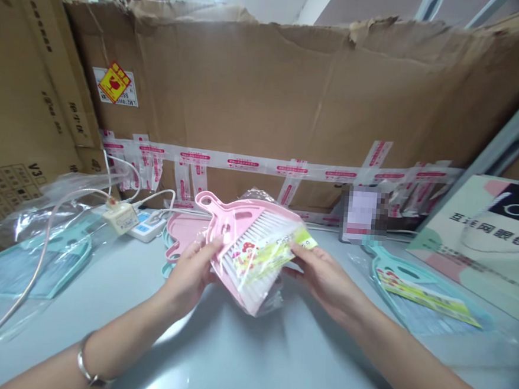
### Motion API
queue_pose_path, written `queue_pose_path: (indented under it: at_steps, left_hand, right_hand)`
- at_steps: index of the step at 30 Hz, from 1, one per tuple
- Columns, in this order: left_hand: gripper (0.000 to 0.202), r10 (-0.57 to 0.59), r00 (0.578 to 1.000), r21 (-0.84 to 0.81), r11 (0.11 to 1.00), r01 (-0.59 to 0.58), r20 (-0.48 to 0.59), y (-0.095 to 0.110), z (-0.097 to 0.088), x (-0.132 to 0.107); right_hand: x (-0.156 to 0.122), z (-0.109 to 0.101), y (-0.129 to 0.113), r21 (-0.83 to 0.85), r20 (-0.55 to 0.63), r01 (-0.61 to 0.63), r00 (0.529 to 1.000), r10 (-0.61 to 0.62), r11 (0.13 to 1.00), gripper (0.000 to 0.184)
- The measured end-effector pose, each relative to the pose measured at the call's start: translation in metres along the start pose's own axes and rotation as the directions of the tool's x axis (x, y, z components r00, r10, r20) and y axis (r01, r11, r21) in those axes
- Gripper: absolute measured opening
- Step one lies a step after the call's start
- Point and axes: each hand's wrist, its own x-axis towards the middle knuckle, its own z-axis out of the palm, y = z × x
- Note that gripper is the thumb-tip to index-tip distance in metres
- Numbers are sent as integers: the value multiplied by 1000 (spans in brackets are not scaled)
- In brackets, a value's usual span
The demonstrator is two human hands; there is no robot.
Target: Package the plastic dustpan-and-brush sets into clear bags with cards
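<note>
A pink dustpan and brush set [249,241] in clear plastic wrap is held up above the table, tilted, white bristles facing me. My left hand [195,270] grips its left edge, thumb on top near the handle. With thumb and fingers, my right hand [318,273] pinches the right edge, where a green and yellow printed card [266,257] lies over the bristles. Behind the set, on the table, more pink dustpans [186,231] show in part, with a bit of teal under them; the rest is hidden.
Wrapped teal dustpan sets lie at left [37,262] and right [425,295]. A power adapter [121,217], a white power strip [148,227] and a cable stand at back left. A cardboard wall [266,100] closes the back; a printed box [482,245] leans at right beside a blurred-out device [360,213].
</note>
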Motion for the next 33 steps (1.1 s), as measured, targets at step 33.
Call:
queue_pose_path:
  at_steps: [33]
  left_hand:
    - [57, 178, 971, 58, 980, -189, 157, 28, -18, 5]
  right_hand:
    - [1, -6, 10, 14, 60, 50, 997, -51, 999, 43]
